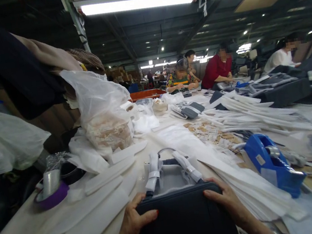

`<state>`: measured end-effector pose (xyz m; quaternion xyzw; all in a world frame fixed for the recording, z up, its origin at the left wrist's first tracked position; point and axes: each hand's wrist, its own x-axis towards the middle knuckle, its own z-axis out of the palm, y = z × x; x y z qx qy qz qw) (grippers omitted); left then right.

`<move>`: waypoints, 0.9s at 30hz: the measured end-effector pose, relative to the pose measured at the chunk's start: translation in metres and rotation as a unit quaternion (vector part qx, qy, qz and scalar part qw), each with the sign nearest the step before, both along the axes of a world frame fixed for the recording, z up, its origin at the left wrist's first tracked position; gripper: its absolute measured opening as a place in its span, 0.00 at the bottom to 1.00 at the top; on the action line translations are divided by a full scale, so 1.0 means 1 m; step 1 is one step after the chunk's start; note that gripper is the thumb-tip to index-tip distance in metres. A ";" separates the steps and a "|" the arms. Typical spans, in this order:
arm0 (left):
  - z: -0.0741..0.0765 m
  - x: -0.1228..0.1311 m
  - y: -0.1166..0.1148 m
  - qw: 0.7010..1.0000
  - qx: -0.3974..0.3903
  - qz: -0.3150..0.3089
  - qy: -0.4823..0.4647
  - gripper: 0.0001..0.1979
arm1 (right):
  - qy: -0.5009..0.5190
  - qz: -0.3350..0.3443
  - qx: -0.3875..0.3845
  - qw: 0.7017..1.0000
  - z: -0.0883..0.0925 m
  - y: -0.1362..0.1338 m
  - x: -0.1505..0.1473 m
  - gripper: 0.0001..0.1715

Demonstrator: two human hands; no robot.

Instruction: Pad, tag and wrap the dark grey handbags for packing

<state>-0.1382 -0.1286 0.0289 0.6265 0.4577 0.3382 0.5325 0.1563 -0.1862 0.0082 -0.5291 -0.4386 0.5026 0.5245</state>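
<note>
A dark navy bag (185, 218) stands close in front of me at the bottom middle. Its two handles (187, 167) are wrapped in white padding and point away from me, with whitish lining or wrap showing between them. At the bag's upper left corner, my left hand (136, 217) grips the edge, thumb on the near face. My right hand (225, 200) holds the upper right corner the same way. The fingers of both hands are partly hidden behind the bag.
White foam strips (99, 207) lie to the left, beside a purple tape roll (53, 197). A blue tape dispenser (271, 164) stands right, near stacked white sheets (247, 181). Farther back are a clear plastic bag (101, 101), small brown tags (211, 134) and several people working, one in red (216, 70).
</note>
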 end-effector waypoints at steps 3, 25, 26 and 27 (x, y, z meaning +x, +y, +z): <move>-0.001 0.005 0.000 0.998 -0.050 0.024 -0.029 0.21 | -0.017 0.001 -0.005 1.000 -0.001 0.001 0.001 0.23; 0.011 0.008 0.051 0.975 -0.193 -0.101 0.046 0.48 | 0.033 0.051 -0.129 0.990 0.014 0.025 0.007 0.31; 0.011 0.008 0.052 0.971 -0.210 -0.105 0.040 0.49 | 0.046 0.038 -0.122 0.991 0.014 0.026 0.006 0.35; 0.011 0.008 0.053 0.968 -0.225 -0.106 0.023 0.50 | 0.068 0.036 -0.123 0.989 0.015 0.026 0.006 0.39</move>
